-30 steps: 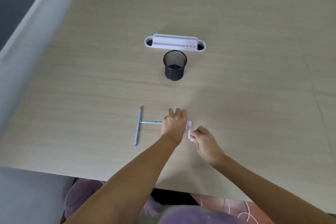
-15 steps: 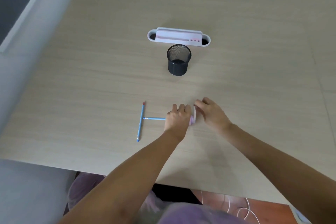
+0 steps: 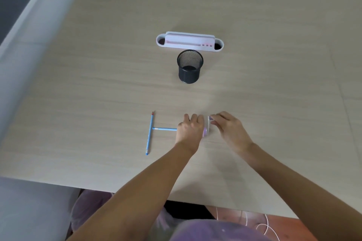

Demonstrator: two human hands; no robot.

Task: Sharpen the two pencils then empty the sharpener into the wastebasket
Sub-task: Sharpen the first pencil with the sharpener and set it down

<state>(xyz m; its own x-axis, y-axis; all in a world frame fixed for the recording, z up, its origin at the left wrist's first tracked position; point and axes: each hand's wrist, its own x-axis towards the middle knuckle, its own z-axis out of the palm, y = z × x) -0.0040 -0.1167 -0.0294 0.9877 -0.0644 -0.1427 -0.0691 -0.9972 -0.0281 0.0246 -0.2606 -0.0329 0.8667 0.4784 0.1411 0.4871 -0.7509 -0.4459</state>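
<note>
From the head camera, the left hand (image 3: 191,130) is closed around a thin blue pencil (image 3: 164,129) that lies sideways on the pale wooden table (image 3: 98,94). The pencil's far end sticks out to the left of the fist. The right hand (image 3: 228,130) grips a small white and pink sharpener (image 3: 207,127) with its fingertips, right up against the left hand. The pencil's tip is hidden, but it looks to be inside the sharpener.

A second thin blue pencil (image 3: 150,132) lies flat on the table, and its side touches the loose end of the first pencil, so the two make a T shape. Its far end shows a dark point, but it is too small to tell if it is sharp.

The round black mesh wastebasket (image 3: 190,66) stands well apart, farther up the table, with a long white and pink desk holder (image 3: 189,42) just behind it.

I think the first pencil is being sharpened now. The other pencil may be left to do, and the emptying is not done yet.
</note>
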